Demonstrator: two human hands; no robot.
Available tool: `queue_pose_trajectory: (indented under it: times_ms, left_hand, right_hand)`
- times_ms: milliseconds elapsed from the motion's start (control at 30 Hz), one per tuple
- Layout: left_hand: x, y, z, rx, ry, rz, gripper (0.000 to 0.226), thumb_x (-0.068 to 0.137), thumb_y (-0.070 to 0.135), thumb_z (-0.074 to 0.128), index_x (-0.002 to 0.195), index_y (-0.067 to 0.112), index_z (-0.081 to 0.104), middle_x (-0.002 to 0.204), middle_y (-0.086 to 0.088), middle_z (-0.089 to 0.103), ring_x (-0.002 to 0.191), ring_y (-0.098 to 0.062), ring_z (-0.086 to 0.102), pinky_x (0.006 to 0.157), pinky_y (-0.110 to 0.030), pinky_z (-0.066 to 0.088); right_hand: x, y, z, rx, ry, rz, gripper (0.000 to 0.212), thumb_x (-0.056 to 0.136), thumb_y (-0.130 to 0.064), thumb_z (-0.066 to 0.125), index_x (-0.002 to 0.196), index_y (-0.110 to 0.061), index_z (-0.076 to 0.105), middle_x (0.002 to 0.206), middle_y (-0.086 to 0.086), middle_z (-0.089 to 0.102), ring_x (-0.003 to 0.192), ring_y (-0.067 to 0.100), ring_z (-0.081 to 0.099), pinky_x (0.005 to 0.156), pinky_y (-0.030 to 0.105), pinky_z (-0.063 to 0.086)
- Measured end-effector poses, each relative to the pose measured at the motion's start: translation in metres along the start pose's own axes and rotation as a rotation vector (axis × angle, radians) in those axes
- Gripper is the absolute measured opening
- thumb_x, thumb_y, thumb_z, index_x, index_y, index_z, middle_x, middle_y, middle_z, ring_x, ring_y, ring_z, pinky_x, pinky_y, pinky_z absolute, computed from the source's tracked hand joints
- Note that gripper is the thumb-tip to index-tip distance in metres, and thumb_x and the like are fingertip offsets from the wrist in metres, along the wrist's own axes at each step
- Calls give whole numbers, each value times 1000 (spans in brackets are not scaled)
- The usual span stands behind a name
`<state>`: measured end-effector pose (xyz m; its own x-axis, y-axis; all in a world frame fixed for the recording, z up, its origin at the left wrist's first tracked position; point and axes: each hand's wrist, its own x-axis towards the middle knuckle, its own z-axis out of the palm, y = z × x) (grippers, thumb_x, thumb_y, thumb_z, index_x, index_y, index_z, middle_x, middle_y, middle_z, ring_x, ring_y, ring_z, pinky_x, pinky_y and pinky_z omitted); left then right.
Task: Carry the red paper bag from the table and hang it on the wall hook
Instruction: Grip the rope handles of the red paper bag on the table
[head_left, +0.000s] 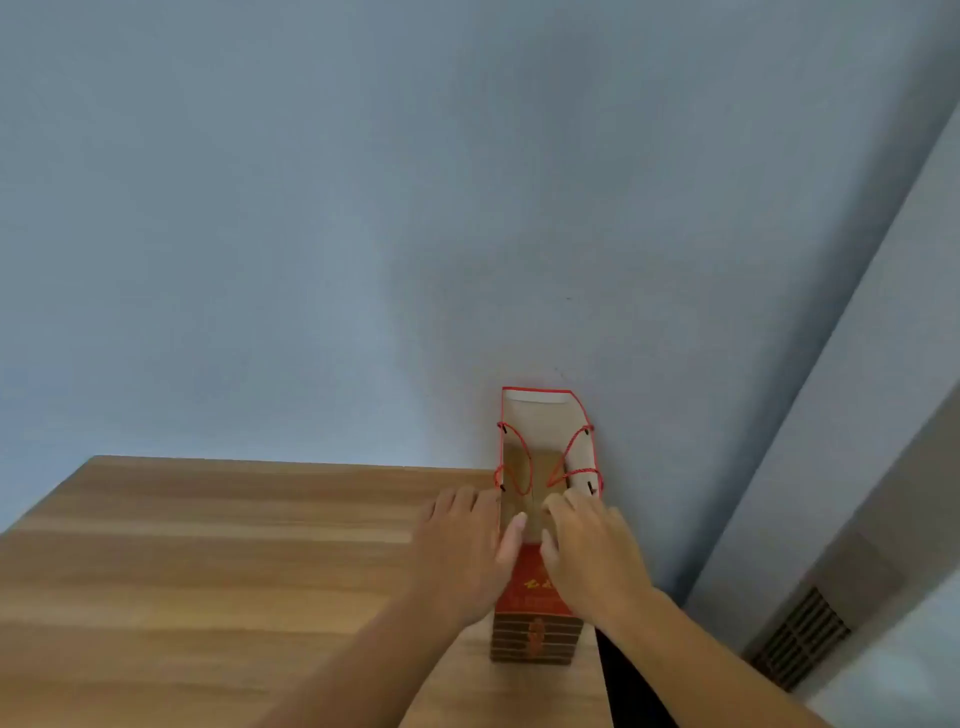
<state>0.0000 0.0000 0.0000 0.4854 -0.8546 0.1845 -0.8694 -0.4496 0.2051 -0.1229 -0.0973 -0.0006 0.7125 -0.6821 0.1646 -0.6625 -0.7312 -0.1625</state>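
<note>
1. Red paper bag (540, 582) – lower centre-right of frame, standing upright on the table, at its right end and close to the wall. Mouth open to the camera; pale inner lining visible, red rim. Front face red w/ gold print, brown striped band at the base.
2. Cord handles (574, 454) – red, two loops, one per long side, both drooping into the bag's mouth. Not hooked on anything.
3. Left hand (460, 558) – lower centre of frame, against the bag's left side near the top edge. Fingers spread along the outside, thumb over the near rim. Grip: open, pressing the bag; not closed around anything.
4. Right hand (592, 556) – just right of the left hand, on the bag's near-right top edge. Fingers curl over the rim into the mouth. Whether they pinch the paper or a cord: cannot tell, fingertips hidden.
5. Table (208, 571) – wood-grain top, fills lower left of frame; right edge ends just beyond the bag.
6. Wall (363, 208) – plain blue-grey, upper frame.
7. Vent grille (800, 639) – lower right corner, dark slats, well apart from the bag.
</note>
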Motion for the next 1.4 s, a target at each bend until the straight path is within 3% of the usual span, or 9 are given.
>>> queue_pose_trajectory:
  times_ms: [200,433,633,933,1400]
  left_hand:
    - [51,-32,15,-89,36,44,53,98,59,22,127,30,55,127,8,61,119,-14,52,102,-32,37]
    - [102,-68,44,-64,8,-10,63,96,63,18,132,27,54,131,5,60,122,-17,50,105,-35,37]
    - [115,-80,57,-68,-43,-14,65,97,64,14,130,25,55,129,4,61,120,-18,52,104,-36,38]
    - [115,-78,60,-91,-39,-14,65,97,64,15,130,26,56,128,6,61,120,-15,50,105,-34,37]
    - [92,-90,63,-67,-50,-10,67,97,64,13,125,26,60,123,7,62,117,-13,52,103,-34,39]
  right_hand:
    - [76,5,33,-93,-1,7,25,98,-24,56,122,-18,60,125,4,60,118,24,57,106,37,46]
    - [132,16,82,-246,-257,16,49,95,-30,65,140,-20,49,141,6,53,128,28,51,109,45,44]
    - [142,21,105,-236,-385,81,62,96,-30,66,150,-24,39,147,6,46,133,28,46,109,52,45]
    - [141,20,114,-308,-439,132,71,93,-33,67,154,-24,31,148,8,43,136,31,42,111,62,40]
    - [131,12,111,-350,-539,212,79,88,-28,73,156,-24,31,151,9,39,142,35,36,116,67,28]
